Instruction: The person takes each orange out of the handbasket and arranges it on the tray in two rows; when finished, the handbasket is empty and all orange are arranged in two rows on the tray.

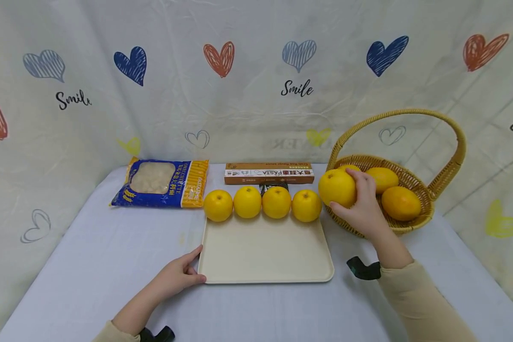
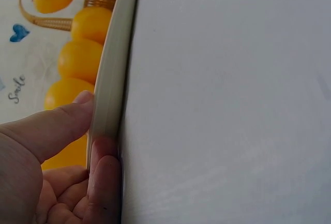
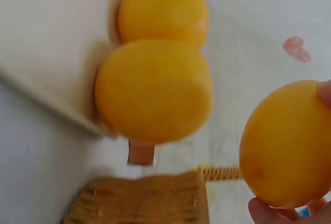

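My right hand point(image 1: 364, 209) grips a round yellow-orange fruit, which looks like an orange point(image 1: 336, 188), above the left rim of the wicker basket point(image 1: 426, 210). Thumb and fingers are on the same orange point(image 3: 287, 146) in the right wrist view. Several more oranges point(image 1: 276, 202) stand in a row along the far edge of a cream rectangular tray point(image 1: 265, 251). At the tray's near left corner, my left hand point(image 1: 175, 276) holds its edge; the left wrist view has the thumb point(image 2: 72, 113) on the rim and fingers along the outer side.
Inside the basket lie more yellow fruits point(image 1: 401, 203), under a tall arched handle point(image 1: 410, 112). A blue and yellow pasta bag point(image 1: 158, 184) lies at the back left. Behind the row sit a brown pasta box point(image 1: 269, 174) and a partly hidden dark packet point(image 1: 274, 186).
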`<state>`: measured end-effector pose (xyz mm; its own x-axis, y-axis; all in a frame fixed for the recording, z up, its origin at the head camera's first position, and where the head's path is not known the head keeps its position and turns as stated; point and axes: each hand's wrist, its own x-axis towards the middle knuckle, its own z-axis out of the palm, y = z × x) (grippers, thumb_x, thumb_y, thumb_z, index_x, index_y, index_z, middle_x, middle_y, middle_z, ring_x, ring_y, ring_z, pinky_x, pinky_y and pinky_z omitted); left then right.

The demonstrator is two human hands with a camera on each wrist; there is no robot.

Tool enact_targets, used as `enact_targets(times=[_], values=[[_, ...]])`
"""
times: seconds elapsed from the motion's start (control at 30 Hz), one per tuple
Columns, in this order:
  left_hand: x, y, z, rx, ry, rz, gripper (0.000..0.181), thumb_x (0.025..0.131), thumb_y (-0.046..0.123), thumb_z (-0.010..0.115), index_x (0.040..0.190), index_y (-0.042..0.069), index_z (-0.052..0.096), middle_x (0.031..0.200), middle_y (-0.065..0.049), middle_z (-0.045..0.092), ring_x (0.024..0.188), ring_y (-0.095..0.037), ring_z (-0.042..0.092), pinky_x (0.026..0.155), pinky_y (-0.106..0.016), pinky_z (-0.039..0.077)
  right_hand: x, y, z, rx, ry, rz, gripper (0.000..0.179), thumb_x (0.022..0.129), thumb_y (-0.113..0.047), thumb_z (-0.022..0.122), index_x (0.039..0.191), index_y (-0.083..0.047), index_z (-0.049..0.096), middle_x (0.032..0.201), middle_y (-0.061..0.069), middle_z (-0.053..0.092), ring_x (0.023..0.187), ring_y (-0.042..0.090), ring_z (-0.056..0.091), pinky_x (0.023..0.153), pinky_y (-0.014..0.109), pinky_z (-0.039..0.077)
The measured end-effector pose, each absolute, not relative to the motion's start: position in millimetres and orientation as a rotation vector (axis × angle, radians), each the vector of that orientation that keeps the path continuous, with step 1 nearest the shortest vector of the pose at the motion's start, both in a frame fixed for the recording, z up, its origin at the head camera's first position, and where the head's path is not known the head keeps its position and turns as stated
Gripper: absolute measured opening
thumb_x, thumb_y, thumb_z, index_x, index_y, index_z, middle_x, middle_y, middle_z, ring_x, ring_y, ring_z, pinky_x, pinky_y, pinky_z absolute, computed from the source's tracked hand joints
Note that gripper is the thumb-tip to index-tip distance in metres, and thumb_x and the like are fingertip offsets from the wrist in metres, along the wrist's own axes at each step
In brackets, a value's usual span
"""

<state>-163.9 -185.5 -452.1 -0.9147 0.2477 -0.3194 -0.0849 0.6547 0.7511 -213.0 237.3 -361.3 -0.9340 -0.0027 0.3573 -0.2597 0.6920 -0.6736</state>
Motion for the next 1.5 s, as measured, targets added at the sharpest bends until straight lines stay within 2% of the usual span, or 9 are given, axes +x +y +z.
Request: enact_targets(times=[0.2,0.43,0.7,0.97,1.13,1.3,1.5], values=[[-164,-185,-453,0.12,2.484,1.151,0.089,0.069,0.037,0.076,0.142,0.011,0.032,0.064,0.0,0.054,0.057,-0.013,0.043,0.053,-0.025,0.035,-216,207,-368,0.344,-2.586,1.201,0.079,0.072,-0.012,0.071,0.136,-0.003,0.025,0.135,0.022,0.026,0.116,0.036,0.035,0.094,0.056,0.031],[-165,-184,-452,0.104,2.485,1.156,0.087,0.07,0.033,0.076,0.142,0.011,0.032,0.064,0.0,0.054,0.057,-0.013,0.043,0.053,-0.025,0.035,-216,163,-377,0.454,-2.641,1.322,0.08,0.071,-0.016,0.075,0.135,-0.008,0.027,0.133,0.015,0.034,0.114,0.03,0.042,0.094,0.049,0.037],[-164,-184,-450,0.14,2.502,1.162,0.085,0.071,0.03,0.076,0.141,0.009,0.033,0.063,0.0,0.054,0.056,-0.012,0.042,0.053,-0.025,0.034,-219,121,-384,0.583,-2.657,1.179,0.075,0.066,-0.022,0.078,0.13,-0.017,0.039,0.128,0.006,0.045,0.114,0.026,0.036,0.093,0.048,0.031],[-163,-183,-450,0.108,2.512,1.144,0.084,0.071,0.029,0.076,0.141,0.012,0.033,0.064,0.001,0.055,0.056,-0.012,0.043,0.054,-0.025,0.035,-219,90,-398,0.587,-2.712,1.412,0.08,0.07,-0.019,0.076,0.137,-0.014,0.031,0.134,0.008,0.04,0.117,0.022,0.044,0.097,0.041,0.038],[-162,-183,-450,0.117,2.505,1.144,0.085,0.071,0.03,0.076,0.141,0.011,0.033,0.064,0.0,0.056,0.057,-0.012,0.044,0.056,-0.025,0.036,-219,76,-406,0.596,-2.713,1.435,0.084,0.071,-0.02,0.072,0.142,-0.013,0.027,0.138,0.008,0.036,0.122,0.023,0.039,0.1,0.042,0.035],[-164,-183,-451,0.118,2.504,1.14,0.085,0.071,0.031,0.075,0.142,0.013,0.032,0.064,0.0,0.056,0.057,-0.013,0.045,0.056,-0.026,0.036,-221,60,-417,0.637,-2.743,1.42,0.078,0.071,-0.022,0.072,0.138,-0.014,0.033,0.138,0.005,0.038,0.123,0.02,0.038,0.103,0.042,0.031],[-165,-184,-450,0.094,2.508,1.12,0.085,0.071,0.032,0.076,0.142,0.015,0.033,0.064,0.0,0.056,0.058,-0.013,0.045,0.058,-0.027,0.037,-219,41,-425,0.623,-2.836,1.448,0.078,0.073,-0.023,0.072,0.139,-0.016,0.029,0.138,0.003,0.036,0.121,0.018,0.04,0.105,0.039,0.03]])
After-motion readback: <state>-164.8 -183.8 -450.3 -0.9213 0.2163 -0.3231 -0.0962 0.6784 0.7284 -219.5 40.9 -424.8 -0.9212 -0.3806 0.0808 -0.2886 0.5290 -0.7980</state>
